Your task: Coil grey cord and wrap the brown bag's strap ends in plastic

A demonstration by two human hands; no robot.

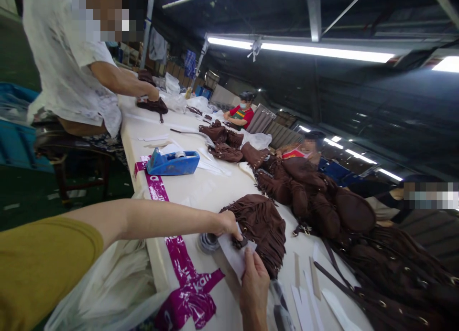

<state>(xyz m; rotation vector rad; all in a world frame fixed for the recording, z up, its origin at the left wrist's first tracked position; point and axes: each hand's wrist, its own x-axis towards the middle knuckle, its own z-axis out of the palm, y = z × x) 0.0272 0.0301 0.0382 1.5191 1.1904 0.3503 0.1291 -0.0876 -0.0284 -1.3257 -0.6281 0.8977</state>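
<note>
overhead, strip lights (pixel 322 51); below, fringed bag (pixel 260 221) on white table (pixel 197 192).

Factory workshop: long shared worktable (pixel 211 190), heaped brown bags (pixel 297 178), several people (pixel 243 117) along it, blue tape dispenser (pixel 168 165), strip lights (pixel 326 52) under a dark roof (pixel 279 11), blue crate (pixel 21 142) on the floor.

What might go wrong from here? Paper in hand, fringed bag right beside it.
1. The paper may crease or tear: the right hand pinches it while the left hand works at its upper end.
2. Loose fringe on the bag could get caught under the paper, since the two lie so close.
3. The grey roll sits just by the left hand, so a sideways move might knock it.
</note>
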